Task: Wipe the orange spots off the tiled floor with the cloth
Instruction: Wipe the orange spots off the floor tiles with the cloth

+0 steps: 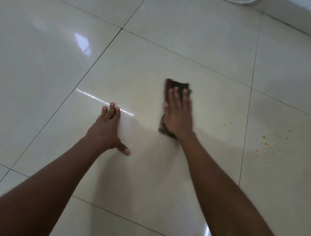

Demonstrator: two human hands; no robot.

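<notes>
- Cloth (175,87): dark, folded, flat on tiled floor (206,52), mid-tile, pinned under your right hand (178,114), fingers straight.
- Left hand (108,130): flat, fingers spread, bracing on the same tile.
- Orange spots (266,142): unwiped, across the grout line to the right.
- Next: slide cloth right over them, judged.

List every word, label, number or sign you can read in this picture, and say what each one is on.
None. No text shows anywhere in the view.
The cloth under the right hand is dark and bears no visible label.
The floor, where the left hand rests, carries only grout lines, glare and orange spots.
</notes>
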